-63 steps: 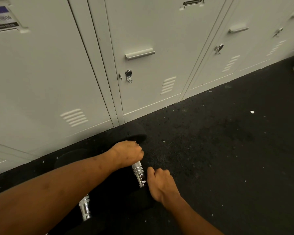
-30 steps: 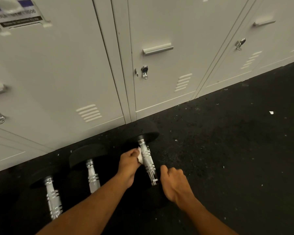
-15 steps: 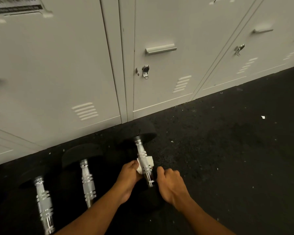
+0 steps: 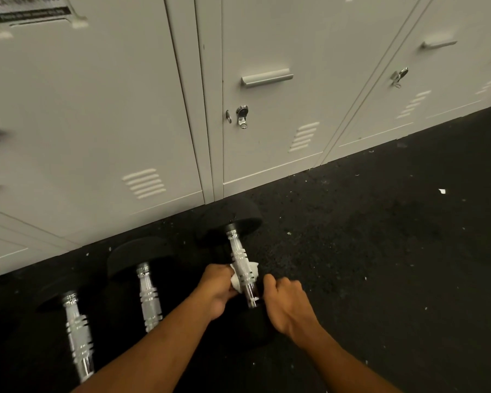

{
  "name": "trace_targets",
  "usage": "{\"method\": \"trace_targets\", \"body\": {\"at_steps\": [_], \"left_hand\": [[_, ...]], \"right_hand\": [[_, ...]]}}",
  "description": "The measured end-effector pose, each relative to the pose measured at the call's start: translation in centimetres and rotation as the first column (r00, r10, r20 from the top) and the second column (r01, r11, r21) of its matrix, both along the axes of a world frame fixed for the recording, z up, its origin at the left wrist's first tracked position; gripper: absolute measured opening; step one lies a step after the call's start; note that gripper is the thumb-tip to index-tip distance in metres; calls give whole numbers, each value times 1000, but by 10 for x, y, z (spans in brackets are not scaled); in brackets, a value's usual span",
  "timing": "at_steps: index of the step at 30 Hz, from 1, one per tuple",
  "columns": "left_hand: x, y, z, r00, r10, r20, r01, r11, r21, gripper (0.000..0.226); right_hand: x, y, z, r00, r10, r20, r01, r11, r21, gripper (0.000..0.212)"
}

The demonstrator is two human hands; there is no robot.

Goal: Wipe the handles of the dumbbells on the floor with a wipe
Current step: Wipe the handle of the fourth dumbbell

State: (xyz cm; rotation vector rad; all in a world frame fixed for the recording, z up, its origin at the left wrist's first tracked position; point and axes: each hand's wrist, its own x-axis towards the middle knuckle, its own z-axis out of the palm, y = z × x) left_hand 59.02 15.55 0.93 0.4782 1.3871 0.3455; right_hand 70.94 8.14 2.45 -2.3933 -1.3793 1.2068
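Observation:
Three black dumbbells with chrome handles lie side by side on the dark floor. The right dumbbell's handle has a white wipe passed under it, showing on both sides. My left hand pinches the wipe on the left of this handle. My right hand is curled at the handle's near end, on the wipe's right side; its fingertips are hidden. The middle dumbbell and the left dumbbell lie untouched to the left.
A row of pale grey lockers stands right behind the dumbbells' far ends. The black rubber floor stretches to the right, dotted with small white scraps.
My left hand slid with the wipe from the far end of the right handle toward its near end. My right hand moved in against the handle. The view shifted, bringing all three dumbbells into sight.

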Motion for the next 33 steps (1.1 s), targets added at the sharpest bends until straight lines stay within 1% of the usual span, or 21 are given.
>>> {"method": "trace_targets", "body": {"at_steps": [4,7,8,10,12,14,16,19,20,22,24,26,28,29,31,33], "left_hand": [[5,20,-4,989,151,5,-151,988,21,26],[5,36,-12,957,289,-10,-288,956,45,19],[5,38,-14,949,314,-1,-314,948,58,19],[3,37,-15,954,298,43,-300,951,70,23],[-1,34,-13,974,214,78,-221,970,98,26],[-4,29,-10,996,87,35,-91,984,152,28],[-5,19,-10,1000,-6,-12,9,982,190,32],[-9,0,-15,990,-133,-35,137,972,188,32],[-12,-5,-17,983,-176,-48,182,965,188,32],[-17,-12,-20,950,-285,-128,306,931,200,31],[-21,-19,-21,888,-397,-234,443,874,197,31],[-23,-26,-21,859,-442,-261,492,852,177,31],[-23,-28,-23,870,-425,-248,471,865,170,31],[-21,-27,-23,891,-394,-225,433,886,164,31],[-13,-22,-18,952,-279,-128,296,945,139,30],[-6,-12,-12,985,-162,-65,168,980,104,29]], "right_hand": [[-1,0,-1,994,-73,-79,73,997,-4,46],[0,0,-3,994,-78,-79,78,997,-2,46],[1,0,-3,994,-82,-78,82,997,-2,46],[1,0,-3,992,-94,-90,94,996,4,47],[1,0,-2,988,-107,-107,108,994,2,49],[1,0,0,988,-107,-110,108,994,4,49],[2,0,1,989,-97,-108,97,995,-1,47],[2,0,4,990,-99,-105,100,995,-1,46],[2,0,4,990,-103,-100,103,995,-4,45],[2,0,5,991,-94,-90,94,996,-2,46],[2,1,6,993,-76,-88,77,997,0,46],[2,0,6,993,-71,-98,70,997,-7,47],[1,0,6,994,-66,-88,65,998,-11,45],[1,-1,5,995,-69,-74,69,998,-9,45],[1,0,5,993,-94,-69,93,996,-15,45],[1,1,6,993,-96,-67,94,995,-21,43]]}}
